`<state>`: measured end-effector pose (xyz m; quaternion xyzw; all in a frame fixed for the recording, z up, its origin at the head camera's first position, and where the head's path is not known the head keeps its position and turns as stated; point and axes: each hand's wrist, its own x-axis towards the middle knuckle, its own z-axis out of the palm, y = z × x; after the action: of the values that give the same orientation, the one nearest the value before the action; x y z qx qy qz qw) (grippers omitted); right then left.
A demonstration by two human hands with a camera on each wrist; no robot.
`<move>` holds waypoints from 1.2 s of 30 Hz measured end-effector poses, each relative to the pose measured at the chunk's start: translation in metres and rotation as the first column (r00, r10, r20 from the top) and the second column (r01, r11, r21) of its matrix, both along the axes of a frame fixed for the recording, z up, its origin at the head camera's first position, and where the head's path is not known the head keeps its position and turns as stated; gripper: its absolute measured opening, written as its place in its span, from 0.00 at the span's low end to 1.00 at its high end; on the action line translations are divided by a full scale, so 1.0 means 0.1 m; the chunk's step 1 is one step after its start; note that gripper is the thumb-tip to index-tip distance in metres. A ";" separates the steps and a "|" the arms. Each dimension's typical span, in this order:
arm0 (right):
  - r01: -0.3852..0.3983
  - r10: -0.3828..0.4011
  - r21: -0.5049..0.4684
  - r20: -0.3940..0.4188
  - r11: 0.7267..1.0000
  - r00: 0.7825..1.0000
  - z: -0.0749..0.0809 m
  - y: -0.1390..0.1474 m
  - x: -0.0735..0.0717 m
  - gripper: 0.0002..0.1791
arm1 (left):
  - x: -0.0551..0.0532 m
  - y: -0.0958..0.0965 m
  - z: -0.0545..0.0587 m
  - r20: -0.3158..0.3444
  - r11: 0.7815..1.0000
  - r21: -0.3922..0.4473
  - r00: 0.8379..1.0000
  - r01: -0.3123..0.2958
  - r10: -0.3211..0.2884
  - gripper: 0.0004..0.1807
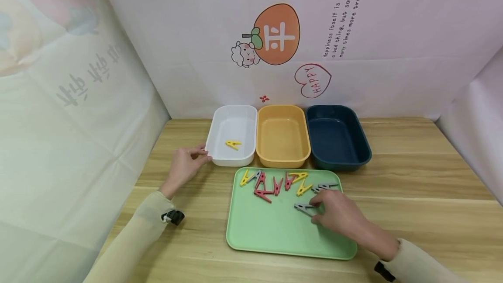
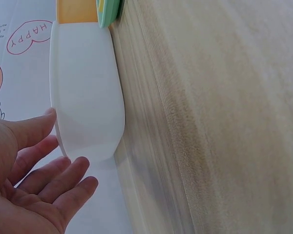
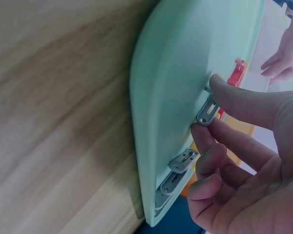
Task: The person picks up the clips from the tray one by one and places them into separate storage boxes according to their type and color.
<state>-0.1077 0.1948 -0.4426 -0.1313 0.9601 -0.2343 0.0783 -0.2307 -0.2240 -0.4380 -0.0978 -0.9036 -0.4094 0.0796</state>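
Note:
My right hand [image 1: 339, 213] is over the right side of the green tray [image 1: 271, 235]. Its thumb and index finger pinch a grey clothespin [image 3: 207, 111] at the ends of its legs. Other grey clothespins [image 3: 172, 181] lie by the tray's far right corner, partly behind that hand in the head view. Along the tray's far side are several red clothespins [image 1: 277, 185], yellow ones [image 1: 304, 188] and a grey one [image 1: 254, 176]. My left hand [image 1: 184, 167] touches the near left corner of the white bin [image 1: 232, 162] with loosely extended fingers. A yellow clothespin [image 1: 233, 144] lies inside that bin.
Right of the white bin stand a yellow-orange bin [image 1: 282, 163] and a dark blue bin [image 1: 359, 160], side by side behind the tray. All rest on a wood-grain table [image 1: 424, 187]. A printed cloth [image 1: 188, 56] hangs behind and at the sides.

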 end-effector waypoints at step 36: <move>0.019 -0.019 -0.001 -0.008 1.000 1.000 -0.04 0.15 0.02 0.19 | 0.00 -0.01 -0.01 0.010 1.000 0.004 1.000 -0.002 0.002 0.13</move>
<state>-0.1056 0.2101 -0.4464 -0.1232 0.9615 -0.2348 0.0722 -0.2303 -0.2246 -0.4394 -0.0945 -0.9033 -0.4116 0.0757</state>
